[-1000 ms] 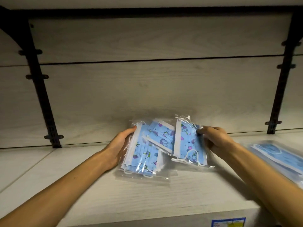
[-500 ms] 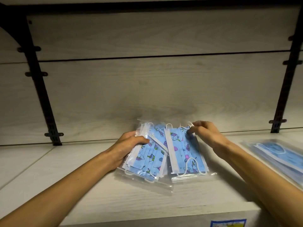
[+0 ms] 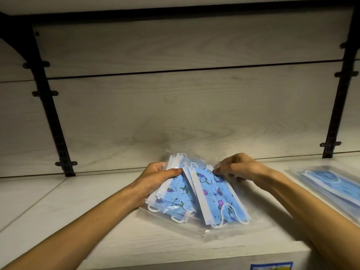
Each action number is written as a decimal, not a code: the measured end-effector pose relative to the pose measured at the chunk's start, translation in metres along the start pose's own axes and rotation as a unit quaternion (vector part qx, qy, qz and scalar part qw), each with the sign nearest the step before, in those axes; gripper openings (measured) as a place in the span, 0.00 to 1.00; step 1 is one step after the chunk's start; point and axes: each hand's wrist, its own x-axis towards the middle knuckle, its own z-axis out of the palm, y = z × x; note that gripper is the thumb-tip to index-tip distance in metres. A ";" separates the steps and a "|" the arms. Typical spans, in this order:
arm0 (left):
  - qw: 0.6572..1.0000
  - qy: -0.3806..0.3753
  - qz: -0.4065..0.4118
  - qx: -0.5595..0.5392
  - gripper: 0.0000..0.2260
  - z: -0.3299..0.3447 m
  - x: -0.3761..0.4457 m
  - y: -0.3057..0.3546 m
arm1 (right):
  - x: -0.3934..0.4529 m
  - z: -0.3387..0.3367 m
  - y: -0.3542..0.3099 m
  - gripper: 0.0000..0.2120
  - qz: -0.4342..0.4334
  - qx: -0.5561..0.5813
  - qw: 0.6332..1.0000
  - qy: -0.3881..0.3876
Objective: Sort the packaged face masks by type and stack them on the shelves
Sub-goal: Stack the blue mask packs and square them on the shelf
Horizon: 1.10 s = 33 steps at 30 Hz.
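Packets of printed blue masks (image 3: 196, 197), clear-wrapped, fanned in an overlapping pile on the pale wooden shelf (image 3: 78, 207), toward its front edge. Left hand (image 3: 157, 178) grips the pile's left side; right hand (image 3: 237, 168) pinches the topmost packet's upper corner. Plain blue mask packets (image 3: 329, 184) lie apart at the shelf's right edge.
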 end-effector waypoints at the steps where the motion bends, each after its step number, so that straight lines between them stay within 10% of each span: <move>1: 1.000 0.000 -0.001 0.001 0.05 -0.001 0.000 0.000 | 0.000 0.001 -0.001 0.07 -0.003 0.008 1.000 -0.004; 15: 0.999 -0.023 -0.008 -0.032 0.13 -0.012 -0.002 -0.002 | 0.002 0.006 -0.002 0.09 -0.011 0.034 0.999 0.023; 24: 0.999 0.006 0.014 -0.046 0.11 -0.014 -0.004 0.003 | 0.019 -0.010 0.013 0.11 0.024 0.067 0.981 0.178; 33: 0.996 0.033 0.069 -0.038 0.07 -0.023 -0.003 0.013 | 0.007 -0.012 0.016 0.20 0.086 -0.349 0.896 0.260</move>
